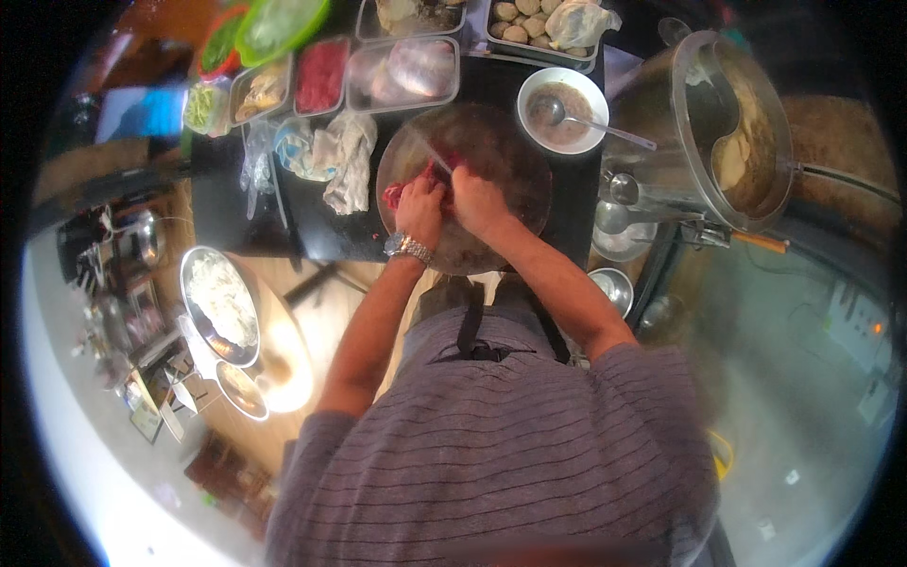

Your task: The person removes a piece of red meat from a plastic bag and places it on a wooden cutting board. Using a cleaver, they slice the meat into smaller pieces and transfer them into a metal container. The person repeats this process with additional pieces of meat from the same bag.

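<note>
A round wooden chopping board (496, 234) lies on the black table before me. Red raw meat (393, 194) is on its left half, under the fingers of my left hand (421, 209), which press it down. A wristwatch is on that wrist. My right hand (479, 200) is closed around a knife, its handle hidden in the fist. The knife's blade (434, 152) points up and to the left, against the meat beside my left fingertips. Some of the meat is hidden by both hands.
Behind the board stand plastic tubs of red minced meat (320, 76) and pale meat (418, 71). A white bowl (599, 99) with a spoon is at the back right, near a large steel pot (680, 135). Crumpled cloths (351, 159) lie left. A bowl of white noodles (221, 301) stands lower left.
</note>
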Tool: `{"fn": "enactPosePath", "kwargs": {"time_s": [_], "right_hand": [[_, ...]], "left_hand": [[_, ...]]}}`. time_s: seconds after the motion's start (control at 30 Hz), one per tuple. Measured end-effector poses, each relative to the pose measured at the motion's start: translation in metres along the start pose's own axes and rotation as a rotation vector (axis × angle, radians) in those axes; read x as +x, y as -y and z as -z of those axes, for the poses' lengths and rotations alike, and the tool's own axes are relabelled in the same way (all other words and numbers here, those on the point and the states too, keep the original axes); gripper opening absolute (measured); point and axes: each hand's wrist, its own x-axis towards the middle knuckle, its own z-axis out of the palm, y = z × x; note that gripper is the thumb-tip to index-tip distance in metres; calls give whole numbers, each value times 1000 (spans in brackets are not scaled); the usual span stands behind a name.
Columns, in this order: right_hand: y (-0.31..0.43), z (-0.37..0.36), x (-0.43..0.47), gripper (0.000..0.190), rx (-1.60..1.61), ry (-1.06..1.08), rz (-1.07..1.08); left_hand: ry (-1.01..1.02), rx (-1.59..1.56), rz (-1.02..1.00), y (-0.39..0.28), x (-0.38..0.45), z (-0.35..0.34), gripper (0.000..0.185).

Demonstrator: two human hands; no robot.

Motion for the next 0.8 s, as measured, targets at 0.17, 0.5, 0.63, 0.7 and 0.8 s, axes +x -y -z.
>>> {"fn": "enactPosePath", "kwargs": {"time_s": [0.17,0.5,0.63,0.7,0.8], "right_hand": [[2,57,-58,16,-67,199,-11],[4,13,-13,15,22,70,-45],[4,58,-42,16,15,148,-5],[-7,61,-80,16,-17,283,-42],[-9,44,-77,16,-6,301,-52]], "left_hand": [[40,119,-1,4,-5,-4,25],[6,-19,19,7,-2,-8,17],[26,-39,40,8,-3,-10,22],[92,-114,144,6,-5,-8,28],[63,-70,81,12,-3,-11,29]]}}
